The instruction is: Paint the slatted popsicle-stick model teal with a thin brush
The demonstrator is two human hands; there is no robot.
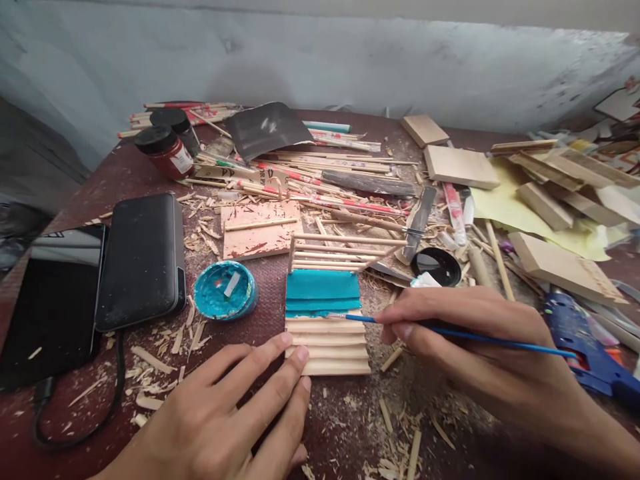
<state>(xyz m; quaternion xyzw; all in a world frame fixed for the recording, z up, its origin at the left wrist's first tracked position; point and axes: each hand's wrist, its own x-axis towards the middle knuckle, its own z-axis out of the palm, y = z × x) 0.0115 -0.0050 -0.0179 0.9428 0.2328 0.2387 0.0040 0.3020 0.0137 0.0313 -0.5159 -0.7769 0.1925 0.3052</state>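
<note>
A small wooden model with stepped slats lies in front of me. Its upper slats are coated in teal paint, while the lower ones are bare wood. Thin sticks form a railing at its far end. My left hand rests with fingers stretched out, the fingertips touching the model's lower left edge. Between the thumb and fingers of my right hand is a slim blue paintbrush, its bristles touching the edge of the painted part. Left of the model stands an open pot of teal paint.
A phone and a black power bank with a cable lie at left. Paint jars, sticks and sandpaper crowd the back. Wood blocks, a black lid and a blue glue gun are at right. Shavings litter the table.
</note>
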